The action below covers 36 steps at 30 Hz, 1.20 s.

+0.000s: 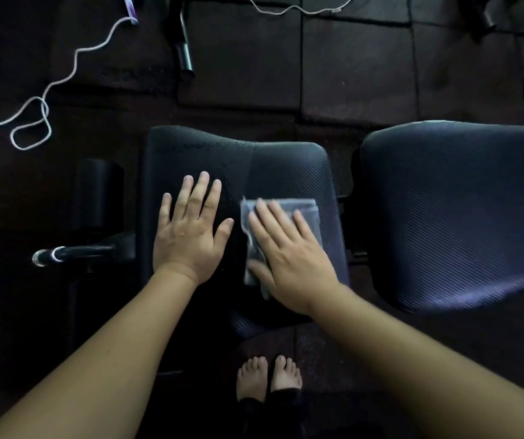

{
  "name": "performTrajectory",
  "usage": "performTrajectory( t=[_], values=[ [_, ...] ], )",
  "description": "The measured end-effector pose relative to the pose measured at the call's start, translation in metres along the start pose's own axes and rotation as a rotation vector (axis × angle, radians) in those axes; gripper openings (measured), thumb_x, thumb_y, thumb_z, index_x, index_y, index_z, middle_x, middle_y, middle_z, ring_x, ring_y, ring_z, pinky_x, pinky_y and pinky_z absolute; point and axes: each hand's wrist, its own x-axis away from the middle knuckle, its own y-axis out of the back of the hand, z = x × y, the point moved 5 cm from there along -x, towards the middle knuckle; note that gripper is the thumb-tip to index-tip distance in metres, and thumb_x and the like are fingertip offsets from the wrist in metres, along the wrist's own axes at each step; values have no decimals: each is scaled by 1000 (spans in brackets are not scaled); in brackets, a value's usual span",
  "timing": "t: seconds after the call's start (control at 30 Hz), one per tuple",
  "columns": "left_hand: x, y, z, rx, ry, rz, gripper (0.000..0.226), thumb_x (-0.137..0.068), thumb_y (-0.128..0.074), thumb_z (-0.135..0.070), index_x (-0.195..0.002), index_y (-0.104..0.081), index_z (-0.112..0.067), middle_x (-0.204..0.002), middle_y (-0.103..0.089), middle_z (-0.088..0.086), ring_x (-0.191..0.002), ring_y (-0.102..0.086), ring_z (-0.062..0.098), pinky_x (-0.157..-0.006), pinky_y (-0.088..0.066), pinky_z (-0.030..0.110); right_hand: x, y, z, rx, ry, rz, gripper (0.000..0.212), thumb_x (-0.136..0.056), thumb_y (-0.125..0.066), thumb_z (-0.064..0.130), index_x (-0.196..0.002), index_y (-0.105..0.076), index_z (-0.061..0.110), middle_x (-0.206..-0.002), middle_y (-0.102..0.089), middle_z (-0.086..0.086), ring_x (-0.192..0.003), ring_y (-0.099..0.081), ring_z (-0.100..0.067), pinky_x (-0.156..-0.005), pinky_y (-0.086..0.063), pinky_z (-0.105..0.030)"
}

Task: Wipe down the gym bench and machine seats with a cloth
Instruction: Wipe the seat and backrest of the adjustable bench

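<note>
A dark padded bench seat (279,166) with a ribbed surface lies below me in the middle of the view. On its left half my left hand (191,229) rests flat with fingers spread. My right hand (289,248) presses a folded grey cloth (308,207) flat against the seat's right half, fingers straight on top of it. Small wet droplets show on the seat's left part. A second, larger dark pad (463,213) of the bench lies to the right, separated by a gap.
The floor is dark rubber tiles (349,74). A white cord (45,99) snakes across the floor at upper left. A black bar with a metal end (64,253) sticks out left of the seat. Another dark bar (184,55) lies behind. My bare feet (268,377) stand below the seat.
</note>
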Motion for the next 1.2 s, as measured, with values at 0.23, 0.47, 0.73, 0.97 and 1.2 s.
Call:
performTrajectory(
  t=[0.23,0.47,0.73,0.97,1.2],
  values=[
    [1,1,0,-7,3,-2,72,-103,-19,-59,-167,-11,-27,-175,-2,-6,-161,2,18,-130,-3,51,-46,14,-59,1,-67,-5,79,-100,-34,62,-166,-16,22,-174,-7,-1,-160,-2,-20,-129,-10,-49],
    [1,1,-1,2,0,-4,72,-103,-19,-60,-167,-11,-28,-175,-2,-6,-161,2,17,-130,-1,51,6,-5,8,-53,-141,-54,80,-102,-37,57,-166,-12,15,-174,-1,-5,-160,6,-22,-129,-2,-49],
    [1,2,0,-6,7,13,73,-103,-15,-61,-167,-8,-28,-175,2,-8,-161,7,16,-130,1,50,15,0,-65,-46,-97,-47,81,-96,-39,63,-164,-24,21,-173,-13,-2,-160,-8,-21,-127,-16,-50],
    [1,1,0,10,3,-5,72,-103,-20,-61,-167,-14,-27,-175,-2,-6,-161,3,17,-130,-2,51,51,-9,-24,-64,-172,-60,82,-100,-42,59,-166,-16,18,-174,-3,-2,-160,3,-19,-129,-4,-47],
    [0,0,-1,10,7,-19,73,-102,-19,-61,-166,-15,-27,-175,-4,-6,-161,2,18,-129,-2,51,7,3,-68,-113,-177,-40,82,-95,-39,63,-165,-22,23,-173,-10,-1,-160,-4,-20,-129,-9,-46]
  ],
)
